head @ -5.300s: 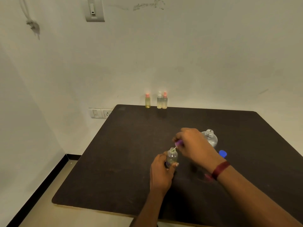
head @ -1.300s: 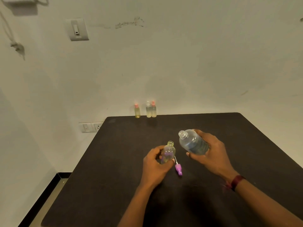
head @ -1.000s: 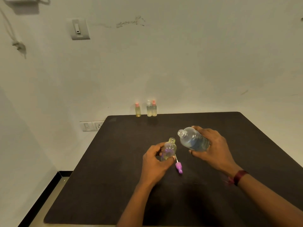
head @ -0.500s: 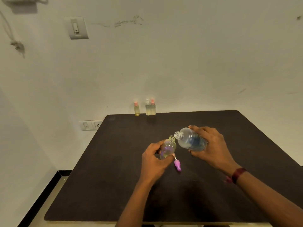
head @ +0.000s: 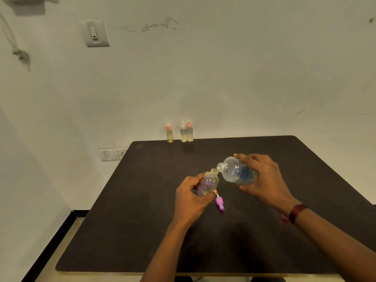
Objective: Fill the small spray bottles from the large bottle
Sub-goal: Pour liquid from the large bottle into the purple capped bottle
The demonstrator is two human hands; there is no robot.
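Risk 1: the large bottle (head: 237, 171) has its mouth just beside the open neck of the small spray bottle (head: 208, 183); touching or a hair apart, cannot tell. Both necks are narrow. If you tip too fast or let the mouths drift out of line, liquid will likely run over your left hand (head: 189, 198) onto the surface (head: 142, 220).

Risk 2: the purple spray cap (head: 220, 203) lies just beside that hand, near the pour. It could get wet or knocked.

Hands: your left hand is curled round the small bottle's body, neck free above the fingers. Your right hand (head: 262, 180) wraps the large bottle's lower half, mouth tilted down toward your left. The two necks meet between your hands, over mid-surface.

Three capped small bottles (head: 183, 133) stand at the far edge, well apart.
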